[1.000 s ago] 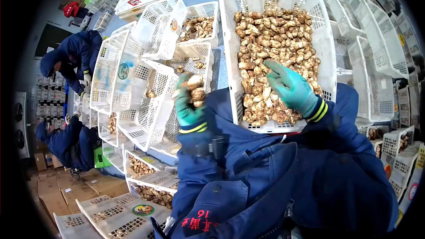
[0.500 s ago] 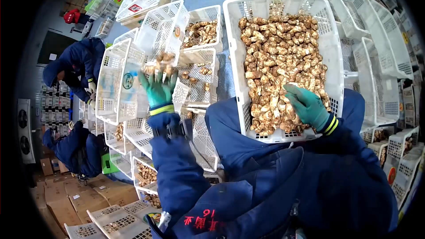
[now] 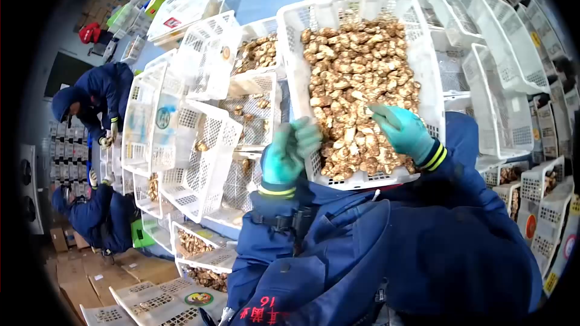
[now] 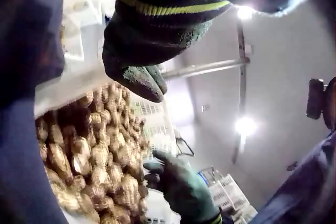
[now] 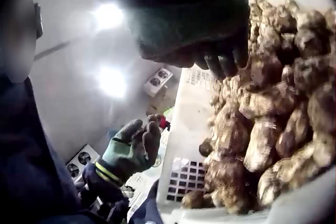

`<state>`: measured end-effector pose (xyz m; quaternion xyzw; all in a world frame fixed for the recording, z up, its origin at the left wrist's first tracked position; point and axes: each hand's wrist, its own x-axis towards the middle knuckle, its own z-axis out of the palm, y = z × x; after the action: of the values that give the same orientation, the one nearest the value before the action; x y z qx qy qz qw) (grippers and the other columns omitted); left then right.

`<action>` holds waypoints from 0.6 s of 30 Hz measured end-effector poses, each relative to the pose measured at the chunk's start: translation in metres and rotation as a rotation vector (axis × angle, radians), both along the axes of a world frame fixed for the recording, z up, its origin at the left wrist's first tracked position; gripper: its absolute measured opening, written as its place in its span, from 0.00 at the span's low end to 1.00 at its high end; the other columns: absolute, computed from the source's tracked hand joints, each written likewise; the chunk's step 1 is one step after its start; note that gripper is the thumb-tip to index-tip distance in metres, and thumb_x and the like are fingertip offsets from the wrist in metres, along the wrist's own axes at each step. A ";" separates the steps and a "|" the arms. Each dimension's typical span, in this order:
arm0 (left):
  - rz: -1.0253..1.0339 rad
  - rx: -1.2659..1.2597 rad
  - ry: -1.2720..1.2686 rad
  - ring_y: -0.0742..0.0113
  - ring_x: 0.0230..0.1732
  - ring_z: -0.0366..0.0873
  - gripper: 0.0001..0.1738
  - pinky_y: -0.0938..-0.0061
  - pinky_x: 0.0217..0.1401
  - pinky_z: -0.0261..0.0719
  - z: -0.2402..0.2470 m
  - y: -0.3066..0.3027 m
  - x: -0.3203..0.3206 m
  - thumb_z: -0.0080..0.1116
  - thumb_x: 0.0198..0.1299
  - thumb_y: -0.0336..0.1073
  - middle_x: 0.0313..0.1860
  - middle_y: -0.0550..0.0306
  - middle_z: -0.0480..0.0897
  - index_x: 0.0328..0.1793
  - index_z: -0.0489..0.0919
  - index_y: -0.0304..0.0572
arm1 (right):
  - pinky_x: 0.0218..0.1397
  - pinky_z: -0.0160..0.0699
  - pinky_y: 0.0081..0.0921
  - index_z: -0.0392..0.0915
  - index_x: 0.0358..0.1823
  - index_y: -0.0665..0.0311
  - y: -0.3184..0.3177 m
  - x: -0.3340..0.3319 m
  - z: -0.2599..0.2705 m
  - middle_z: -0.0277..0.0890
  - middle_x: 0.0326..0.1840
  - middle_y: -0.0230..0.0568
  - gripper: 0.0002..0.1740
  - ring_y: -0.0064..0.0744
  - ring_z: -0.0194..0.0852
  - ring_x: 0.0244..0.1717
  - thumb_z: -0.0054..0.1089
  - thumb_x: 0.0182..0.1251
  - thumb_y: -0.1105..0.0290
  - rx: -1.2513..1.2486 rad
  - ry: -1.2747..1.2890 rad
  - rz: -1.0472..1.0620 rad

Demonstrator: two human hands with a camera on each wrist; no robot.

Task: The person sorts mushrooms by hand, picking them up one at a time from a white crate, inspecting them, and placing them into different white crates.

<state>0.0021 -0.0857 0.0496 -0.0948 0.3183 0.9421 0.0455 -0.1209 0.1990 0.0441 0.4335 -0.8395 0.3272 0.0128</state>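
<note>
A white plastic crate (image 3: 293, 54) heaped with brown and cream mushrooms (image 3: 362, 72) sits at the person's lap. The green-gloved left hand (image 3: 289, 150), blurred, hovers at the crate's near left side with loosely bent fingers and nothing visible in them. In the left wrist view this left hand (image 4: 139, 50) overlaps the crate rim above the mushrooms (image 4: 100, 155). Over the right part of the heap is the right hand (image 3: 403, 133), also gloved in green, thumb and fingers loosely extended. The right wrist view shows its fingertips right at the mushrooms (image 5: 262, 140), holding nothing visible.
To the left, a white crate (image 3: 251, 105) holds a few mushrooms, and another crate (image 3: 235, 69) behind it holds more. Tilted crates (image 3: 199, 163) crowd that side. More crates (image 3: 492, 102) line the right. Two people (image 3: 99, 93) work at far left.
The left hand carried several mushrooms leftward, let them go over the crates there, and has come back empty to the main crate. The right hand has stayed over the heap.
</note>
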 end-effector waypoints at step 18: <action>-0.267 0.061 -0.086 0.64 0.46 0.84 0.32 0.70 0.50 0.83 -0.074 0.052 -0.024 0.47 0.75 0.53 0.47 0.56 0.83 0.70 0.70 0.31 | 0.67 0.73 0.46 0.67 0.70 0.59 -0.093 -0.190 -0.010 0.74 0.67 0.53 0.33 0.53 0.74 0.65 0.53 0.69 0.48 0.789 -0.149 -0.361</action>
<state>-0.0219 -0.0336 -0.0242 -0.0904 0.2973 0.9319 0.1869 -0.3109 0.1062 0.0341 0.2269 -0.9611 0.0043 -0.1575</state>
